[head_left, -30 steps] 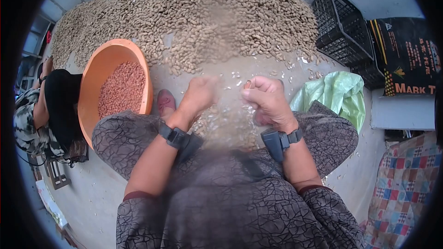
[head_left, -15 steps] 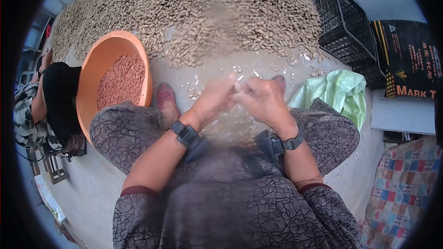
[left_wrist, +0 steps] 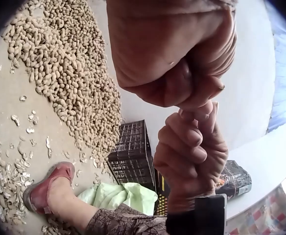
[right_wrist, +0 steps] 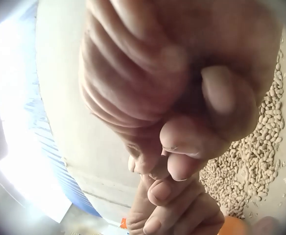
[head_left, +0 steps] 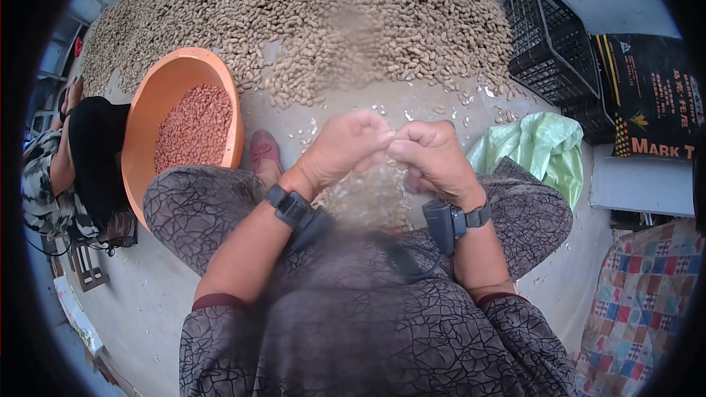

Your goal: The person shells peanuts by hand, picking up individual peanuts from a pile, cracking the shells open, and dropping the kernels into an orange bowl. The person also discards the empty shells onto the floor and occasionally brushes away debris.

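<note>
In the head view my left hand (head_left: pixel 344 144) and right hand (head_left: pixel 432 156) meet at their fingertips above the floor between the legs. Both have curled fingers and pinch at one small peanut, mostly hidden; a brownish bit of the peanut (right_wrist: pixel 158 169) shows between the fingertips in the right wrist view. The left wrist view shows the right hand (left_wrist: pixel 189 147) below the left one, tips touching. Beneath the hands lies a heap of broken shells (head_left: pixel 368 195). Shelled red kernels (head_left: pixel 193 129) lie in the orange basin (head_left: pixel 140 154) at the left.
Unshelled peanuts (head_left: pixel 294 22) spread along the back wall. Black crates (head_left: pixel 551 44), a green sack (head_left: pixel 540 151) and a printed black bag (head_left: pixel 647 95) stand at the right. Another person's arm (head_left: pixel 62 165) and a black cloth item (head_left: pixel 99 162) are at the far left.
The hands were apart a second ago, the right one holding a reddish-brown bit; they have come together at the fingertips. Since half a second ago they have shifted only slightly.
</note>
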{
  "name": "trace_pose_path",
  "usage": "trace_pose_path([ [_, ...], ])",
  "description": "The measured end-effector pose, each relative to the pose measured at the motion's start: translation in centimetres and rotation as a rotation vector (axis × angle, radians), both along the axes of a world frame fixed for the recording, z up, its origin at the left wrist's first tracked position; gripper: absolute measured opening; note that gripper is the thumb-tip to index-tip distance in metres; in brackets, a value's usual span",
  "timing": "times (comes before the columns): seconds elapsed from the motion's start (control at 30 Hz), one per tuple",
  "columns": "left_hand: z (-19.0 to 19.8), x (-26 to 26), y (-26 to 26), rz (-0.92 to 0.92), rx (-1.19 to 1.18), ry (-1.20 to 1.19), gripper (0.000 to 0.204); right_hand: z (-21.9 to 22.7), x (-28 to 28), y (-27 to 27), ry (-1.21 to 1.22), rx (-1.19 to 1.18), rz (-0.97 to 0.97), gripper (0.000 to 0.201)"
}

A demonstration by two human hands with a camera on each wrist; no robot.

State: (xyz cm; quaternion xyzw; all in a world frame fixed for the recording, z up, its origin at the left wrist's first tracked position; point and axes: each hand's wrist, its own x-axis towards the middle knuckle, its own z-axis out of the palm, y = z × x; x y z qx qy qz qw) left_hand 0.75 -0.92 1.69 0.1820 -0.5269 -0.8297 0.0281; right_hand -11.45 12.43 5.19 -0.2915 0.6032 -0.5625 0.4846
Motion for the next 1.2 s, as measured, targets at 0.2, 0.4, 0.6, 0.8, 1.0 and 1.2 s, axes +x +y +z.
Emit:
trace_pose_path([
  [0.2,-0.1,0.0,0.5,0.033,0.119,0.106,0.008,-1.6,-0.8,0.3,-0.101,-0.023,0.008,0.013],
  [0.4,-0.9,0.3,0.2,0.124,0.357,0.160,0.012,-1.9,-0.8,0.1,-0.256,-0.065,-0.026,0.013],
  [0.6,-1.3,0.2,0.7,0.151,0.248,0.061,0.014,-2.2,-0.3,-0.4,-0.226,-0.101,-0.107,0.015],
  [0.8,0.6,-0.2,1.1,0.154,-0.243,-0.036,0.023,-2.6,-0.1,-0.6,-0.191,-0.158,-0.158,0.011],
  [1.0,0.8,-0.2,0.4,0.047,-0.588,-0.149,0.027,-1.9,-0.4,-0.4,-0.167,-0.035,-0.080,0.010],
  [1.2,0.0,-0.2,0.8,0.047,-0.690,-0.072,0.010,-2.1,-0.2,-0.5,-0.085,-0.007,-0.006,0.009],
])
